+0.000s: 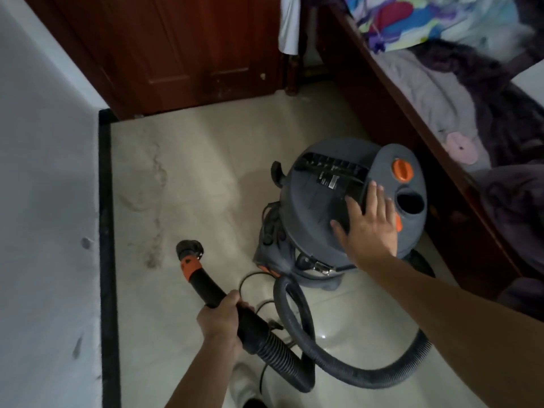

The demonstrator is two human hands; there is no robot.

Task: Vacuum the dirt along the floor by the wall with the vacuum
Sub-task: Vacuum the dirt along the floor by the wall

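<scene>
The wall ran down the left side, edged at its foot by a black skirting. Just beside the skirting, a grey trail of dirt lay on the pale floor, thickest at its near end. That trail was the work still to be done, and it looked untouched.

The nozzle was close to the near end of the dirt with its mouth turned toward it, probably lined up so the first pass could follow the trail along the wall. I could not tell whether it touched the floor. The left hand held the rigid tube behind the nozzle, its grip curled fully round the tube just ahead of the ribbed hose. Holding it that far back would let the wrist steer the tip.

The hose looped loosely across the floor to the vacuum, which stood well away from the wall and next to the bed (likely parked there to keep the strip clear). A thin cord lay beside it.

The right hand lay flat on the vacuum's lid, grip spread with the fingers straight, pinching nothing. The fingertips pointed toward the orange knob without reaching it. I judged the hand was either steadying the machine or going for the switch.
</scene>
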